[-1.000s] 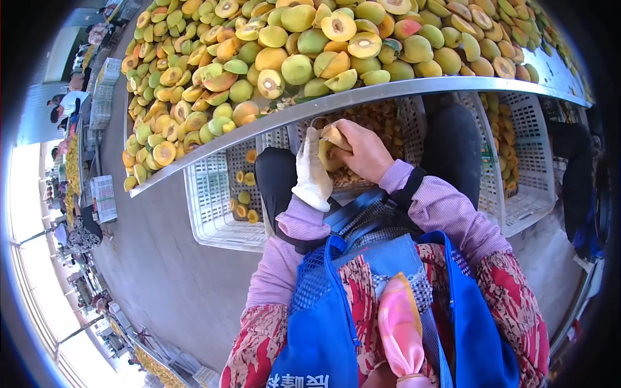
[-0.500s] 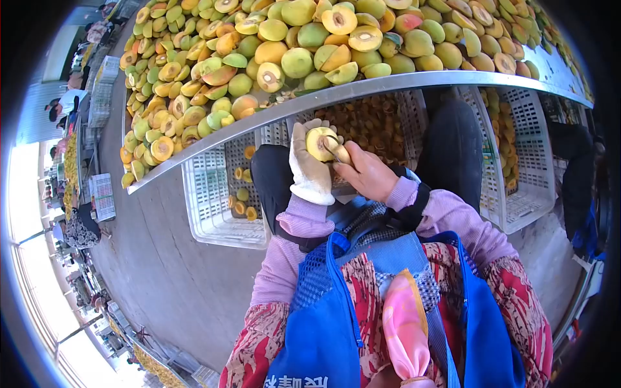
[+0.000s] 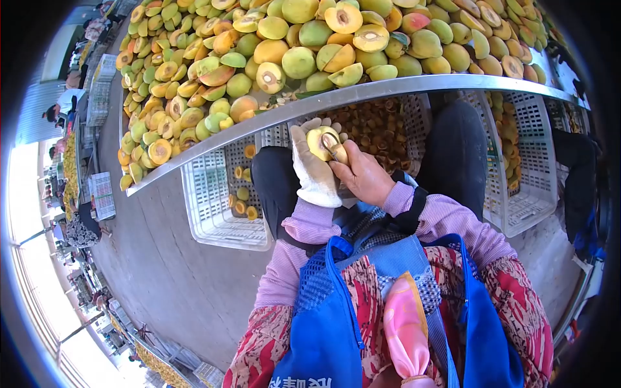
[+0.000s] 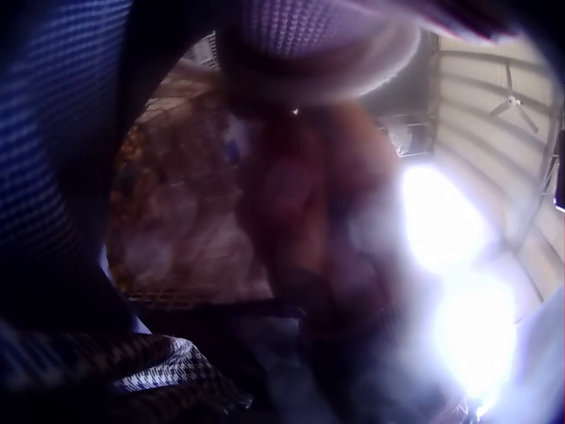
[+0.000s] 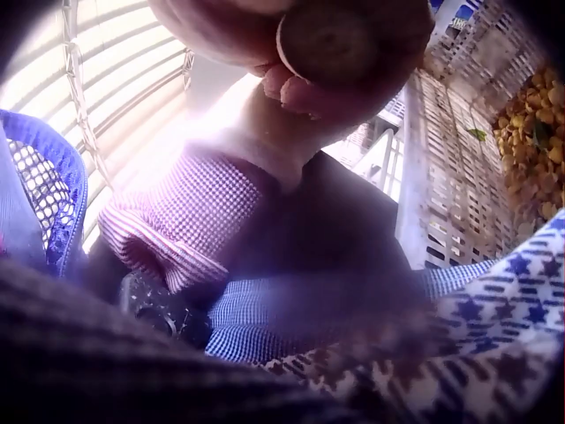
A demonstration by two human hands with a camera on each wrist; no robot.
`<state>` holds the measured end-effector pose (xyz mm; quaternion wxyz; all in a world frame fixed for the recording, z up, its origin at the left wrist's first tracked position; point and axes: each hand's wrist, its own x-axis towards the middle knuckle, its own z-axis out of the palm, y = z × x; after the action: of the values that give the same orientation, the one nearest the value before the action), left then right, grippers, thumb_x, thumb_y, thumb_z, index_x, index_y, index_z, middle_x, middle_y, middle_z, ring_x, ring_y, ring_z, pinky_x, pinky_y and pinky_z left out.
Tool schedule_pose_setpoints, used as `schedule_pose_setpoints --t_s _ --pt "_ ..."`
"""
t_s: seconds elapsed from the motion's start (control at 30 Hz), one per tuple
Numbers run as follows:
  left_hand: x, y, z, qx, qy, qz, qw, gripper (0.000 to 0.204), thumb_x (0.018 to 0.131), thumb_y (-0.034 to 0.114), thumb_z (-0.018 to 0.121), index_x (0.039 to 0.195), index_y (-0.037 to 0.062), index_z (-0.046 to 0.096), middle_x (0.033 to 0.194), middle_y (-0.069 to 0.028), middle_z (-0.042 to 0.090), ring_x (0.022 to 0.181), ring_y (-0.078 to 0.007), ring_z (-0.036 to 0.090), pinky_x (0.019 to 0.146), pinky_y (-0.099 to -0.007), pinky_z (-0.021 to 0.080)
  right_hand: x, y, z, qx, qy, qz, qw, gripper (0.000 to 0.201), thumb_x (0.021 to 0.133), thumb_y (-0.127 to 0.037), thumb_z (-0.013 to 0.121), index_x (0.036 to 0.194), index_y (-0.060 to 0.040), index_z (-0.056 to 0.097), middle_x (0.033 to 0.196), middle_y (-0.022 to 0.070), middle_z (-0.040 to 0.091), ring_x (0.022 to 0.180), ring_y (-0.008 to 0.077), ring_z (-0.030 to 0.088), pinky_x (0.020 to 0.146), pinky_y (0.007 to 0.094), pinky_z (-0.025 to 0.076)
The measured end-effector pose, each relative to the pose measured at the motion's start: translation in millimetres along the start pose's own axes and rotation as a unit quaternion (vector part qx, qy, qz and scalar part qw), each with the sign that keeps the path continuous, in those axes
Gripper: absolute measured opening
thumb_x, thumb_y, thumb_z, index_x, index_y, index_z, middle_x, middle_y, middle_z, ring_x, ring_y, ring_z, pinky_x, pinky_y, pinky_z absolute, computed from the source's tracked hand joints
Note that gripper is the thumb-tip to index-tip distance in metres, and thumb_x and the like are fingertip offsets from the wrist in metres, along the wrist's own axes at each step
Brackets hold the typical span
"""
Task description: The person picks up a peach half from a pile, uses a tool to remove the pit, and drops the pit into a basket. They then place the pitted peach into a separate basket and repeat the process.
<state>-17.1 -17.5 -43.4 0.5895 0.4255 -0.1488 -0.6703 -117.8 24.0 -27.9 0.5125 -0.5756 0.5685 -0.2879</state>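
Observation:
My gloved left hand (image 3: 312, 165) cups a yellow-green peach half (image 3: 317, 143), cut face up, over the gap between the knees. My bare right hand (image 3: 369, 174) grips a pitting knife by its handle. The knife's curved metal loop (image 3: 331, 141) lies against the middle of the cut face. In the right wrist view, the round, pale handle end (image 5: 325, 42) shows within the fist. The left wrist view is dark and blurred, and the peach is hard to make out there.
A metal-edged table (image 3: 362, 92) heaped with halved peaches (image 3: 299, 63) stands in front. Below it are a white crate (image 3: 226, 234) with a few halves, a crate of darker pieces (image 3: 375, 126), and another crate (image 3: 533, 210) at right. The knees flank the hands.
The hands were close together, with the peach partly covered. They then opened out to show its cut face, and the right hand has brought the knife's loop onto its middle.

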Motion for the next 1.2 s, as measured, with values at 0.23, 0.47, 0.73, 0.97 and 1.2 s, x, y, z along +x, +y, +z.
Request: schedule_pose_setpoints --t_s 0.23,0.47,0.73,0.97,1.2 --pt "6 -2 -4 0.121 -0.018 0.074 0.990 0.046 0.093 0.046 0.040 0.092 0.0023 0.053 0.093 -0.0112 0.057 0.081 -0.0218 0.059 0.070 -0.0332 0.051 10 3 -4 -0.010 -0.035 0.007 0.999 0.038 0.089 -0.026 0.048 0.109 0.0045 0.036 0.086 0.0306 0.056 0.085 0.0447 0.055 0.072 0.0456 0.045" --pt "6 -4 -10 0.132 -0.001 0.088 0.987 0.050 0.093 0.047 0.039 0.080 0.0014 0.056 0.083 -0.0109 0.059 0.071 -0.0206 0.060 0.067 -0.0314 0.050 9 14 -6 -0.005 -0.069 -0.014 0.998 0.035 0.088 -0.027 0.050 0.105 0.0019 0.037 0.083 0.0288 0.057 0.080 0.0437 0.056 0.070 0.0446 0.045" --pt "-1 -6 -1 0.062 0.023 0.069 0.995 0.043 0.093 0.047 0.038 0.094 0.0056 0.049 0.092 -0.0124 0.058 0.081 -0.0245 0.059 0.071 -0.0358 0.051 8 9 1 0.066 -0.019 -0.032 0.997 0.034 0.089 -0.028 0.048 0.104 0.0017 0.039 0.084 0.0265 0.058 0.082 0.0423 0.057 0.071 0.0436 0.045" --pt "1 0 -1 0.105 0.009 0.074 0.992 0.048 0.094 0.047 0.031 0.088 0.0033 0.051 0.089 -0.0126 0.058 0.079 -0.0229 0.059 0.072 -0.0350 0.051 13 10 -7 0.020 -0.073 -0.009 0.997 0.036 0.087 -0.028 0.049 0.103 0.0027 0.039 0.083 0.0286 0.058 0.082 0.0422 0.057 0.072 0.0442 0.045" --pt "4 4 -4 0.043 0.023 -0.038 0.998 0.052 0.094 0.048 0.033 0.082 0.0018 0.053 0.080 -0.0128 0.059 0.072 -0.0224 0.059 0.070 -0.0345 0.050 11 17 -9 -0.018 -0.094 0.000 0.995 0.034 0.085 -0.024 0.053 0.107 0.0000 0.042 0.084 0.0258 0.058 0.079 0.0402 0.058 0.069 0.0424 0.046"
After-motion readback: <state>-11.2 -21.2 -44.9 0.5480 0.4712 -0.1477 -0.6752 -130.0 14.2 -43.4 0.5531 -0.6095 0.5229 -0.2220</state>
